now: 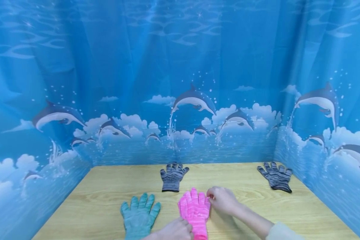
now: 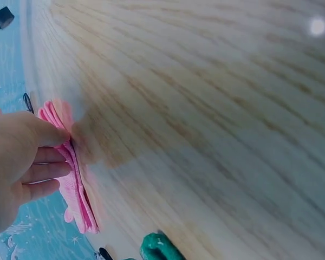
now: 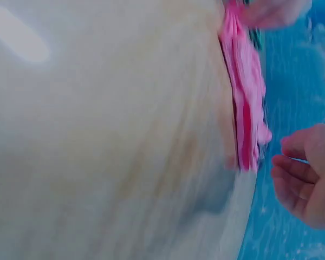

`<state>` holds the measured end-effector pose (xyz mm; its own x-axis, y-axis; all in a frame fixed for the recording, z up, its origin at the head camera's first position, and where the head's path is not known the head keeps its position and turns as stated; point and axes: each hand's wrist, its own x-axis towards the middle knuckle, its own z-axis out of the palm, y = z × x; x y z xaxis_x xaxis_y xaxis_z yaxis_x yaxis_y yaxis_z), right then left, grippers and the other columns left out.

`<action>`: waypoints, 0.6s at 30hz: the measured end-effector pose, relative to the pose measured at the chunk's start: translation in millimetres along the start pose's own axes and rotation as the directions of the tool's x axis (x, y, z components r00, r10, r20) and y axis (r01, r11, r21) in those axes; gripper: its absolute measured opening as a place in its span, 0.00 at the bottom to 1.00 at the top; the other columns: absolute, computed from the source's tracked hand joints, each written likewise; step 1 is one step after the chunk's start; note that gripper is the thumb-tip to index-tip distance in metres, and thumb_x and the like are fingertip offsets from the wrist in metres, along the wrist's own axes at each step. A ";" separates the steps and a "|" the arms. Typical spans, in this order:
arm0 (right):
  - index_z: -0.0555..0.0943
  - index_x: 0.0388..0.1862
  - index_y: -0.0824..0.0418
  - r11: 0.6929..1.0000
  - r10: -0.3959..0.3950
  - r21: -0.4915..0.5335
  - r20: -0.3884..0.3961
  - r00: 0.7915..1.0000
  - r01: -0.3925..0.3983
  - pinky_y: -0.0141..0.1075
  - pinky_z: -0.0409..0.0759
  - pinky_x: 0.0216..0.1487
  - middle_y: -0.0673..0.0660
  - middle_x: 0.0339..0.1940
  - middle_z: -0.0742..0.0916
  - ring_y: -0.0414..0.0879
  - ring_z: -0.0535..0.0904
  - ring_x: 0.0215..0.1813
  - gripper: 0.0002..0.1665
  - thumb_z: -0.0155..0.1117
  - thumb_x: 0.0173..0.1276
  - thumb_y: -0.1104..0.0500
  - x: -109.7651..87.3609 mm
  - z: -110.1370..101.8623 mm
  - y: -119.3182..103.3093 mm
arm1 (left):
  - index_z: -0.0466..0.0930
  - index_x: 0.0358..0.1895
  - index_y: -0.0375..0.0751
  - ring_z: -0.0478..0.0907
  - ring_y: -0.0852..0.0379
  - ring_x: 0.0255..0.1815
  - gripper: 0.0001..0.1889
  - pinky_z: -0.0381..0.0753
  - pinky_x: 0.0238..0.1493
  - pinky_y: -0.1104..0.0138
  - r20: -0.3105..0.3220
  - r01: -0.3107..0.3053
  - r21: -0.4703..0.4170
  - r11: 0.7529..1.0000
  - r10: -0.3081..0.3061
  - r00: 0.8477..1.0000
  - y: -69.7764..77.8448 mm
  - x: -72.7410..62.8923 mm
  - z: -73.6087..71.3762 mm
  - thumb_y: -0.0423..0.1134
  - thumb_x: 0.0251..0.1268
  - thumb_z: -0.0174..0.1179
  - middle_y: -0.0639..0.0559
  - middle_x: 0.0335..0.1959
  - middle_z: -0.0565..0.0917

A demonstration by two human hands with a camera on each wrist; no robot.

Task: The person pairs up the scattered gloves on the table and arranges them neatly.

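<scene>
A pink knitted glove lies on the table, fingers pointing away, with stacked layers visible along its edge in the left wrist view. My left hand grips its left side near the cuff; in the left wrist view the thumb and fingers overlap the pink fabric. Fingers loosely bent, my right hand is at the tips on the glove's right side. The right wrist view shows a gap between that hand and the pink glove. Left of it lies a green glove, fingers spread.
One grey-black striped glove lies behind the pink one, and another striped glove is at the far right corner. The wood-grain table is bordered by a blue dolphin-print curtain at the back and sides.
</scene>
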<state>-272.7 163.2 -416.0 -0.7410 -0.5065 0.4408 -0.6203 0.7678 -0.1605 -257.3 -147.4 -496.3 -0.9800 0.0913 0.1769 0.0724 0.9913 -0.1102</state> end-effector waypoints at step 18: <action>0.82 0.32 0.63 0.993 0.108 -0.056 0.094 0.990 -0.103 0.44 0.78 0.29 0.53 0.26 0.81 0.48 0.77 0.30 0.09 0.68 0.49 0.62 10.7 26.3 20.4 | 0.65 0.66 0.58 0.52 0.29 0.67 0.26 0.34 0.56 0.29 -0.016 0.070 -0.056 0.996 -0.071 0.997 1.7 1.5 0.9 0.55 0.66 0.45 0.47 0.68 0.64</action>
<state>-300.0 163.1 -437.8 -0.8248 -0.4549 0.3360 -0.5249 0.8368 -0.1557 -258.9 -145.7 -497.1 -0.9796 0.0224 0.1999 0.0140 0.9990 -0.0430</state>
